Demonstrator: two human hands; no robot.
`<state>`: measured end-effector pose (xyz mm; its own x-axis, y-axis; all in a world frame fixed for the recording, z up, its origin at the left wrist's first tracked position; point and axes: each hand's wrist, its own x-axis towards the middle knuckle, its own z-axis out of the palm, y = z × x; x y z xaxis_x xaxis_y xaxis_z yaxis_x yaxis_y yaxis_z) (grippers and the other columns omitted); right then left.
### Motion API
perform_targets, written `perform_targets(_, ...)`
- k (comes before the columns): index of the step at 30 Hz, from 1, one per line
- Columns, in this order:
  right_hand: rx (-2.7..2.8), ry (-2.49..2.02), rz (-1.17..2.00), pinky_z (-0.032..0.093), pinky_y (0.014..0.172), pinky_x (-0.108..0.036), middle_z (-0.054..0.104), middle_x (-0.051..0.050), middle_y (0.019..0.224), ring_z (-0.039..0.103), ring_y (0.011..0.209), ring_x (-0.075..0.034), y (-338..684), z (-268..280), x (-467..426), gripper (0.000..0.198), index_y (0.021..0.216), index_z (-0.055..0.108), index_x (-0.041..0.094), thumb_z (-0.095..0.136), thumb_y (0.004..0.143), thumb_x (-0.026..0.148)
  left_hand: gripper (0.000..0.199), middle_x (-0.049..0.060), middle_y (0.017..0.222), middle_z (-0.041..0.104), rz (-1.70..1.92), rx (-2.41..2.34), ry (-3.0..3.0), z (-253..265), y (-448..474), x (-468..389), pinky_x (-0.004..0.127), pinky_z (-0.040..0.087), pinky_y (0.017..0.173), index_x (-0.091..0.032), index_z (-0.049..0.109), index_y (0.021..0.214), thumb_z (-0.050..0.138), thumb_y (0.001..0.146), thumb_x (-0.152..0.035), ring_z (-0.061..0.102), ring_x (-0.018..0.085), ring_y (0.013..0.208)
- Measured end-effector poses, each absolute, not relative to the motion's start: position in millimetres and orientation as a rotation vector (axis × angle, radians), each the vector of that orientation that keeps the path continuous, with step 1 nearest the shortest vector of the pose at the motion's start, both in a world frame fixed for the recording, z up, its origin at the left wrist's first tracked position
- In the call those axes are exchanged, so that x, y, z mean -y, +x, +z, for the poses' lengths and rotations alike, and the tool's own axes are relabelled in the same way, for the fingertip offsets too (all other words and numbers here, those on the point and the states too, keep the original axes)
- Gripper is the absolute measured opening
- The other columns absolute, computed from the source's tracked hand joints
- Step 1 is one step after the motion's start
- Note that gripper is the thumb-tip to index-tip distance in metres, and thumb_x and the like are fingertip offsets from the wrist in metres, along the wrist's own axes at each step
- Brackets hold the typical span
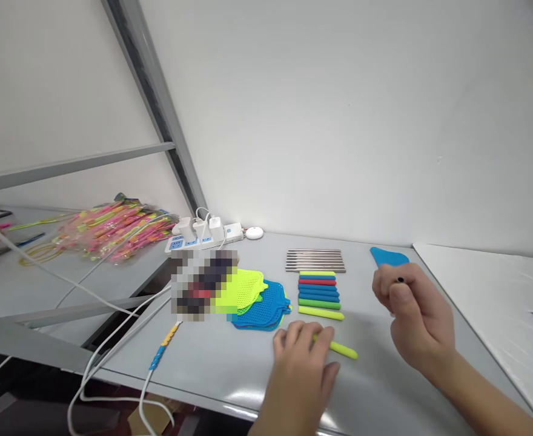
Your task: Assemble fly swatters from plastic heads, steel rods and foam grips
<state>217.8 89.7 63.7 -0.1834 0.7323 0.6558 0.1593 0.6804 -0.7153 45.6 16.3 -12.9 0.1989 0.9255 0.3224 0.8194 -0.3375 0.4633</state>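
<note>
Colour blazed off the grey tabletop (221, 360)! Neon yellow lit one swatter head (248, 287), strong blue another head (266, 306), both peppered with tiny holes, and blue flashed again on the right-hand piece (387, 257). Down the tube row (318, 292) it went yellow, blue, red, blues, green, yellow! Yellow-green coloured the lone tube (344, 350), silver the rods (315, 260), while blue and yellow spiralled round the cable sleeve (160, 356).
</note>
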Motion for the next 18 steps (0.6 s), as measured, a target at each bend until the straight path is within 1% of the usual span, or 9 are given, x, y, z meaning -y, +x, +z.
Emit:
perform_targets(3, 1.608, -0.675, 0.724, 0.023, 0.050, -0.030, 0.029, 0.003, 0.060, 0.031, 0.055, -0.013, 226.0, 49.7, -84.7, 0.041, 0.067, 0.038, 0.022, 0.033, 0.100, 0.046, 0.037, 0.006, 0.114, 0.064, 0.802, -1.683, 2.228, -7.3, 34.4, -13.1, 0.041, 0.040, 0.088, -0.026, 0.058, 0.121, 0.060, 0.086, -0.017, 0.053, 0.026, 0.107)
perform_targets(5, 1.500, -0.700, 0.824, 0.021, 0.050, -0.030, 0.026, 0.004, 0.057, 0.029, 0.053, -0.013, 229.5, 43.6, -86.7, 0.044, 0.063, 0.034, 0.022, 0.031, 0.100, 0.046, 0.033, 0.006, 0.108, 0.065, 0.796, -1.651, 2.201, -7.0, 29.8, -13.0, 0.040, 0.042, 0.085, -0.025, 0.060, 0.118, 0.053, 0.088, -0.013, 0.056, 0.025, 0.101)
perform_targets(8, 1.370, -0.729, 0.963, 0.020, 0.049, -0.029, 0.025, 0.004, 0.054, 0.027, 0.050, -0.012, 234.6, 39.9, -91.9, 0.043, 0.059, 0.034, 0.022, 0.035, 0.097, 0.042, 0.029, 0.006, 0.102, 0.066, 0.864, -1.557, 2.111, -7.2, 27.4, -13.8, 0.040, 0.043, 0.087, -0.025, 0.062, 0.115, 0.051, 0.090, -0.015, 0.057, 0.024, 0.097)
perform_targets(11, 1.307, -0.724, 1.041, 0.019, 0.048, -0.029, 0.023, 0.005, 0.051, 0.024, 0.048, -0.012, 239.5, 42.6, -94.2, 0.042, 0.057, 0.035, 0.023, 0.038, 0.093, 0.045, 0.026, 0.006, 0.100, 0.067, 1.104, -1.465, 1.874, -2.0, 27.8, -13.6, 0.037, 0.044, 0.090, -0.026, 0.064, 0.115, 0.058, 0.090, -0.025, 0.059, 0.022, 0.096)
perform_targets(15, 1.195, -0.648, 1.113, 0.018, 0.046, -0.028, 0.020, 0.005, 0.049, 0.020, 0.046, -0.011, 241.3, 52.8, -91.8, 0.041, 0.056, 0.034, 0.023, 0.038, 0.090, 0.045, 0.026, 0.004, 0.095, 0.066, 1.455, -1.515, 1.483, 9.5, 34.7, -14.0, 0.028, 0.047, 0.080, -0.026, 0.067, 0.111, 0.064, 0.086, -0.033, 0.059, 0.018, 0.086)
perform_targets(18, 1.123, -0.597, 1.165, 0.016, 0.045, -0.027, 0.019, 0.006, 0.048, 0.019, 0.045, -0.010, 239.7, 58.6, -90.1, 0.040, 0.054, 0.035, 0.021, 0.040, 0.088, 0.043, 0.017, 0.003, 0.097, 0.066, 1.504, -1.421, 1.487, 10.0, 46.5, -17.5, 0.025, 0.048, 0.080, -0.025, 0.069, 0.100, 0.065, 0.086, -0.031, 0.058, 0.016, 0.085)
